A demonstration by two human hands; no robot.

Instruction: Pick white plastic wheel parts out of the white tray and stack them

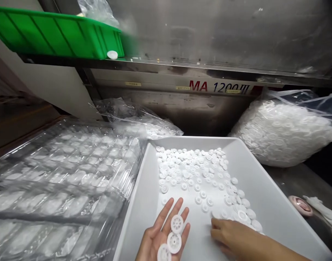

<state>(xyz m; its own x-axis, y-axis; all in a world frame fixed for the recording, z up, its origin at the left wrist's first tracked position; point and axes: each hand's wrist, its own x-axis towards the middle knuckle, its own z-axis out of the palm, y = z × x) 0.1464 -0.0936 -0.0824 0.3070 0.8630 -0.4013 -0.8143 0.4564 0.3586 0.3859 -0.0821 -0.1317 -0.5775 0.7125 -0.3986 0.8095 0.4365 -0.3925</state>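
My left hand (166,232) is palm up over the near part of a light grey tray (135,203), fingers stretched out. Three white plastic wheels (174,242) with spokes lie in a row along its palm and fingers. My right hand (231,233) reaches into the tray from the right, back of the hand up, with its fingers curled in. What those fingers hold, if anything, is hidden. Beside it, larger white discs (242,216) lie along the tray's right wall. Many smaller white wheels (193,166) are spread over the far half of the tray.
Clear plastic trays (59,177) with white parts are stacked on the left. A large bag of white parts (288,127) stands right, another bag (144,121) behind. A green bin (57,34) sits on the ledge above. A tape roll (300,205) lies at right.
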